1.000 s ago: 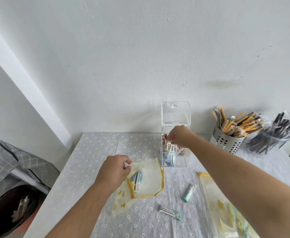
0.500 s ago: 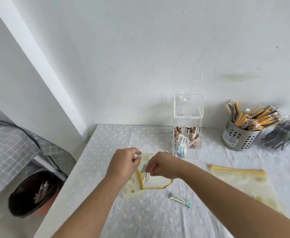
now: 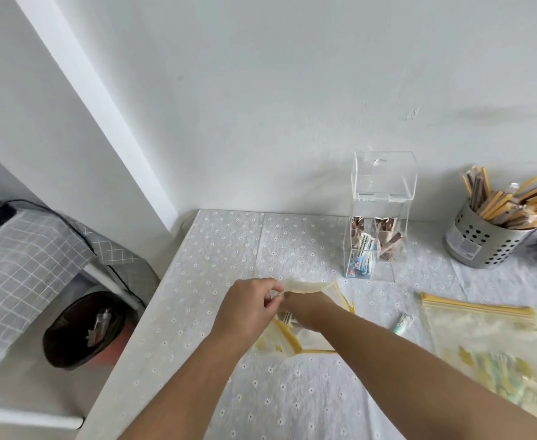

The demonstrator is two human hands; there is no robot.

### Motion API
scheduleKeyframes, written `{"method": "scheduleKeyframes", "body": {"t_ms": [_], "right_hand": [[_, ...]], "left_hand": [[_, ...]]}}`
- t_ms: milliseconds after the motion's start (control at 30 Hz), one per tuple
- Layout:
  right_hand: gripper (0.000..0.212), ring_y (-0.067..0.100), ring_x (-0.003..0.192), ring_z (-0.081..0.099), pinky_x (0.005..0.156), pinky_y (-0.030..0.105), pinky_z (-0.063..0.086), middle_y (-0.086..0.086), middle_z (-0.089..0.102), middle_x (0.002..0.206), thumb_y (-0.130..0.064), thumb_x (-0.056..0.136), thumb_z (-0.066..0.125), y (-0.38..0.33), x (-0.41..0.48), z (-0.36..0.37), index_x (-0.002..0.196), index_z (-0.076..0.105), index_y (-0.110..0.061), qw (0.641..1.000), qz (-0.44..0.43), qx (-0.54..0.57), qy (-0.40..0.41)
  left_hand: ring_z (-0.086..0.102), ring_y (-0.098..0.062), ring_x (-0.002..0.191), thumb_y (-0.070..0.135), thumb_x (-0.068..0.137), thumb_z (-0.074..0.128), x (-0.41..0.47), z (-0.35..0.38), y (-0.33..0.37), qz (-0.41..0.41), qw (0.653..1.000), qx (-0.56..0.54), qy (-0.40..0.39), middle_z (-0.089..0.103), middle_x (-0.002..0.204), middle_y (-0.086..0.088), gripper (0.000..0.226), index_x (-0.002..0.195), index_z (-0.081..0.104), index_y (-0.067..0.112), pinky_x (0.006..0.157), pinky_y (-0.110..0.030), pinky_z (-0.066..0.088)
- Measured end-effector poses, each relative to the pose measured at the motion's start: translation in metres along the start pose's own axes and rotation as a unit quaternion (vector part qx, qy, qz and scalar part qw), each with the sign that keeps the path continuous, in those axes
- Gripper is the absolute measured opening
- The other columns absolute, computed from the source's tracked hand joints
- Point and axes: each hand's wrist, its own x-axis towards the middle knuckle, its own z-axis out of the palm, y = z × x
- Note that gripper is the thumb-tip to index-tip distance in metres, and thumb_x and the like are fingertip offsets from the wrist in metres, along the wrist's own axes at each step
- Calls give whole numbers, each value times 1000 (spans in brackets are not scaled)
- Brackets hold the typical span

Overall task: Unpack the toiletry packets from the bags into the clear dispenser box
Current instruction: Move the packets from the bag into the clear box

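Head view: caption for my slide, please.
Left hand pinches the yellow-trimmed plastic zip bag open; right hand reaches inside it.

A packet lies between the left bag and the right bag, the dispenser box behind them.

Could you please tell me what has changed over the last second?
The right hand left the dispenser box and came back, reaching into the bag; whether it grips anything is hidden. The left hand still pinches the bag's edge open; the box stands unmoved.
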Motion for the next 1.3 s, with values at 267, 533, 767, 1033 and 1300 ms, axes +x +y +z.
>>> {"method": "scheduleKeyframes", "body": {"t_ms": [267, 533, 767, 1033, 1300], "right_hand": [[14, 18, 83, 53, 62, 27, 39, -3, 54, 87, -14, 91, 45, -6, -6, -16, 93, 54, -25, 996, -53, -28, -66], [25, 31, 100, 60, 66, 35, 41, 12, 63, 112, -4, 95, 40, -9, -24, -42, 114, 56, -7, 965, -148, -209, -56], [18, 32, 92, 60, 71, 35, 45, 14, 67, 98, -18, 92, 51, 7, -60, -73, 105, 61, -10, 980, -136, -136, 43], [16, 6, 50, 56, 52, 14, 48, -3, 61, 59, -22, 76, 78, 59, -107, -137, 72, 67, -12, 933, 18, 312, 178], [13, 16, 59, 59, 56, 26, 49, 11, 65, 66, -17, 80, 72, 122, -95, -173, 80, 72, -4, 900, 134, 276, 310]], "left_hand": [[58, -9, 62, 22, 87, 63, 3, -1, -3, 4, 1000, 3, -6, 71, 75, -3, 18, 103, 71, 23, 71, -26, 54], [63, -15, 64, 20, 86, 63, 13, -3, 1, 3, 999, 31, -21, 66, 64, 0, 19, 103, 70, 21, 73, -31, 55], [64, -17, 71, 21, 87, 60, 29, -5, 20, -13, 998, 56, -37, 70, 76, -2, 17, 101, 70, 21, 67, -25, 51], [62, -17, 62, 19, 88, 59, 39, -6, 30, -28, 997, 61, -38, 67, 74, -4, 17, 101, 69, 19, 59, -23, 46], [59, -10, 60, 20, 86, 63, 41, -3, 23, -33, 998, 57, -23, 56, 58, 9, 13, 97, 70, 22, 51, -15, 37]]}}
